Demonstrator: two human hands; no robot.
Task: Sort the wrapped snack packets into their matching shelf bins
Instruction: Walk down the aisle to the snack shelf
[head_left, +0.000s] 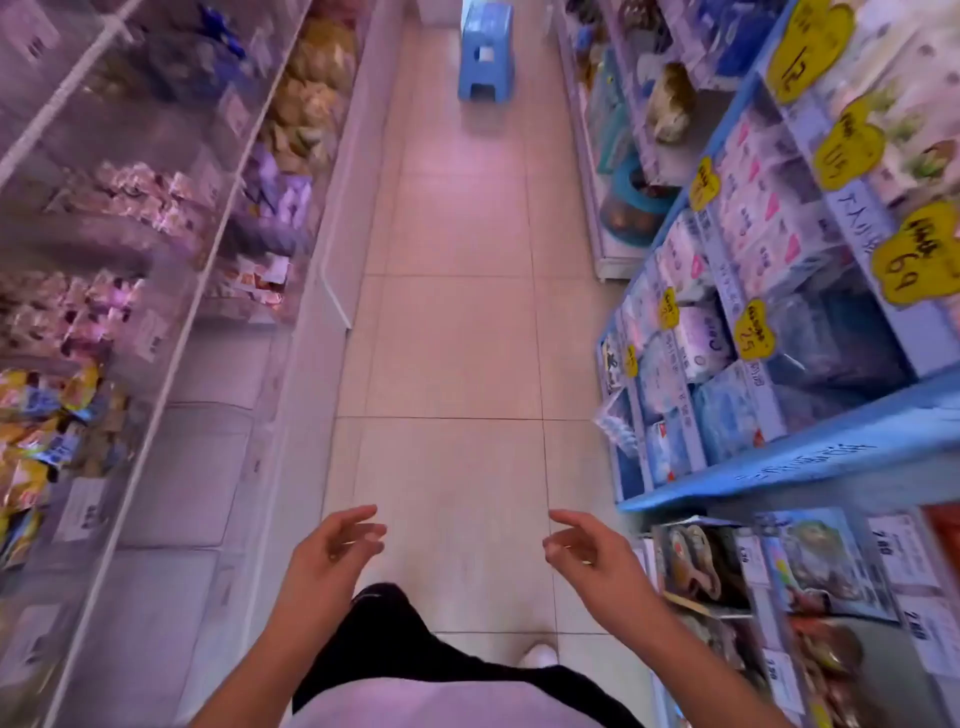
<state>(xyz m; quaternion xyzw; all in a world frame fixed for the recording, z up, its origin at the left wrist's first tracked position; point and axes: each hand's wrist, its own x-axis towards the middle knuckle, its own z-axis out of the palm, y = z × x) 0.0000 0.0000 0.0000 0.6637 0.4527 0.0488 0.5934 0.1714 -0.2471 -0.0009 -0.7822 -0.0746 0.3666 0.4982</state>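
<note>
Aisle: pale floor tiles (457, 338) are running straight ahead between two rows of shelving, everything slightly blurred.
Far end: a blue plastic stool (486, 54) is standing on the tiles in the middle of the aisle.
Left shelving: clear-fronted shelf bins (171, 291) are sitting in sloping tiers, each showing a white price label.
Snack packets: wrapped snack packets (130, 195) are lying inside those bins — pinkish ones in the middle tier, yellow-and-blue packets (39, 415) in a nearer bin, beige ones (311, 78) farther along.
Right shelving: a blue shelf unit (810, 462) is carrying boxed goods with yellow price tags (917, 254) hanging at its edges; the writing is too blurred to read.
Left hand: the left hand (332, 545) is hanging over the floor, fingers loosely curled and parted, gripping nothing.
Right hand: the right hand (592, 551) is mirroring it near the blue unit, fingers spread and half bent — empty, well apart from the bins.
Body: black trousers (395, 639) and a white shoe (540, 656) are showing below.
</note>
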